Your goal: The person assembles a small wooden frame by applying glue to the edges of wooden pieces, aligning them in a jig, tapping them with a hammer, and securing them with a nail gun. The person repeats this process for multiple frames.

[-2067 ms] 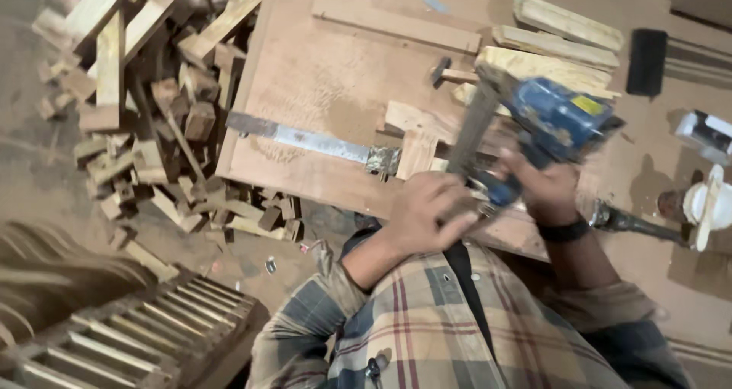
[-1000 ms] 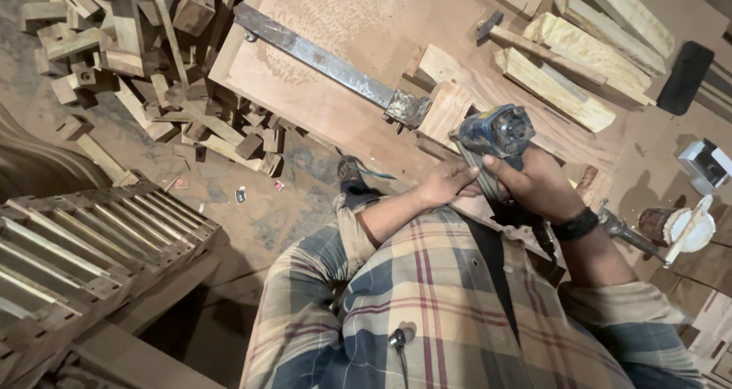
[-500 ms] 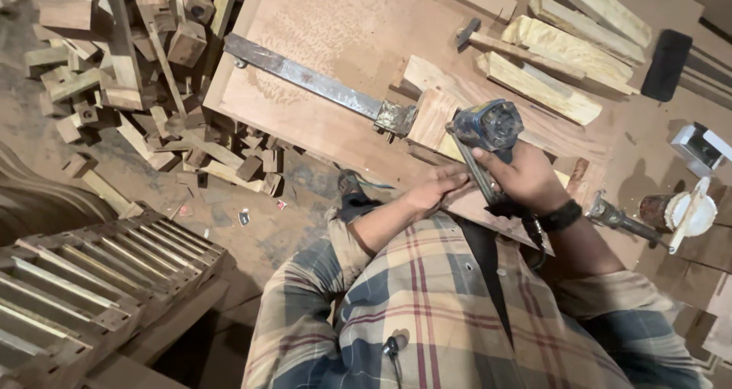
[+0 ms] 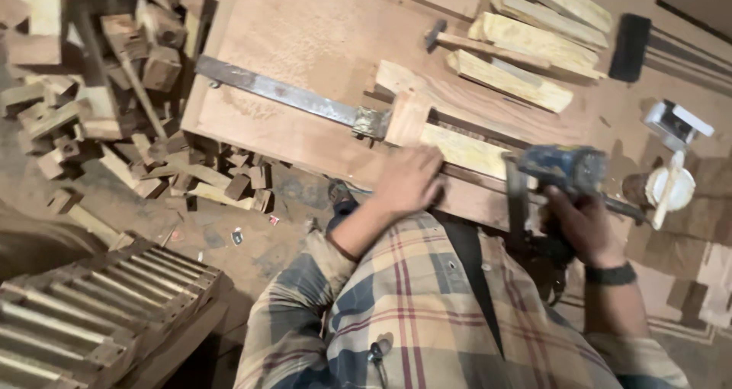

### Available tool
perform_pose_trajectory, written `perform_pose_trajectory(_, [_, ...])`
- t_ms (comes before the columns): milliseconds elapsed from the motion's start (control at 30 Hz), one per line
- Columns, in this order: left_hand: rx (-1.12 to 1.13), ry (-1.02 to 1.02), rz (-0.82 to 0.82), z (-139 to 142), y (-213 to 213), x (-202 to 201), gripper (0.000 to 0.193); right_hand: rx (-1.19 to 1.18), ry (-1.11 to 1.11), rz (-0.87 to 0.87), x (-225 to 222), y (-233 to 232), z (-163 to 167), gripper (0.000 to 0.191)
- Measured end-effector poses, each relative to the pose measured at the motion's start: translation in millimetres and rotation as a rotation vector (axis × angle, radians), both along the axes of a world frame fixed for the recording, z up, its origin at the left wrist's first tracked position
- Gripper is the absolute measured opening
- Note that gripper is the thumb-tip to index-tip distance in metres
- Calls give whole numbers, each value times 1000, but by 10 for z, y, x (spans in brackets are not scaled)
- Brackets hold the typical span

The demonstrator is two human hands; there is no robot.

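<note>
The blue power tool [image 4: 560, 168] sits at the near edge of the worktop [image 4: 320, 38], to the right of the clamped wood, with its dark handle running down toward the person. The right hand [image 4: 583, 225] grips that handle from below, fingers wrapped tight around it; a dark band sits on the wrist. The tool is blurred, so its kind is hard to tell.

The left hand [image 4: 408, 179] lies flat on a pale wooden piece [image 4: 465, 149] at the worktop's near edge, fingers [image 4: 427, 160] close together and pressing down on the wood, pinching nothing. Just left of that hand a short upright block [image 4: 408, 118] stands against the head of a long metal bar clamp [image 4: 282, 92], whose bar runs off to the left across the board.

Farther back lie several pale wood strips [image 4: 511, 80], side by side and slanted, and a hammer [image 4: 457, 40] with its head pointing left. A dark rectangular block [image 4: 629, 48] rests near the far right corner. To the right of the tool sits a white round thing [image 4: 671, 187], and beyond it a small white box [image 4: 675, 122].

Left of the worktop, offcuts [image 4: 99, 76] are heaped on the dusty floor [image 4: 229, 236]. At the lower left stands a slatted wooden frame [image 4: 91, 320]. The person's plaid shirt [image 4: 427, 313] fills the bottom of the view
</note>
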State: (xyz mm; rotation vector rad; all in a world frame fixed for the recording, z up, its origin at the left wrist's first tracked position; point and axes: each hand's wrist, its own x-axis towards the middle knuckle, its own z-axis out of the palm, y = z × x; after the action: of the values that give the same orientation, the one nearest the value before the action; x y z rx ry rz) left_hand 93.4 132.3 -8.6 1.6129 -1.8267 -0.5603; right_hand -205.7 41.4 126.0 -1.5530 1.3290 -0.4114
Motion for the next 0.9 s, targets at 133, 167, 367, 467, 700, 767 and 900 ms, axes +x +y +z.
perform_pose_trajectory(133, [-169, -489, 139, -40, -95, 63, 74, 71, 153, -251, -667, 90, -20, 21])
perform_pose_trajectory(167, [-148, -444, 119, -46, -98, 19, 78, 91, 169, -268, -783, 123, -37, 22])
perform_pose_trajectory(367, [42, -352, 75, 39, -109, -131, 97, 143, 298, -288, -943, 210, -107, 43])
perform_pose_trajectory(467, [101, -371, 83, 100, -124, -143, 105, 147, 297, -263, -854, 234, -74, 50])
perform_pose_trajectory(700, [93, -388, 100, 134, -140, -174, 106, 138, 368, -274, -790, 251, 22, 51])
perform_pose_trajectory(767, [89, -389, 97, 125, -141, -170, 106, 145, 342, -285, -802, 257, 11, 49])
perform_pose_trajectory(900, [85, -391, 88, 108, -147, -159, 106, 136, 300, -277, -821, 276, -25, 49])
